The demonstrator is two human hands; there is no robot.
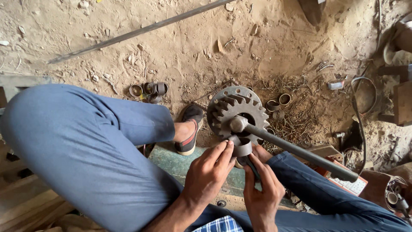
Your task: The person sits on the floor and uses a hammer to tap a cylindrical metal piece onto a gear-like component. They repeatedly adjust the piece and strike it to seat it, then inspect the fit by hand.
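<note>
L hand (209,168) pinches a short metal ring (243,147) w/ fingertips, held just below a big toothed gear (237,112). R hand (261,188) is closed around a dark tool (250,164) touching the ring's underside. Gear sits on a long metal bar (300,152) running to the right, over sandy ground (180,47). More rings (148,89) lie near the foot (189,129).

A long metal bar (141,30) lies on sandy ground (193,47), well beyond the fingers. Short metal rings (148,89) sit up-left of them.
</note>
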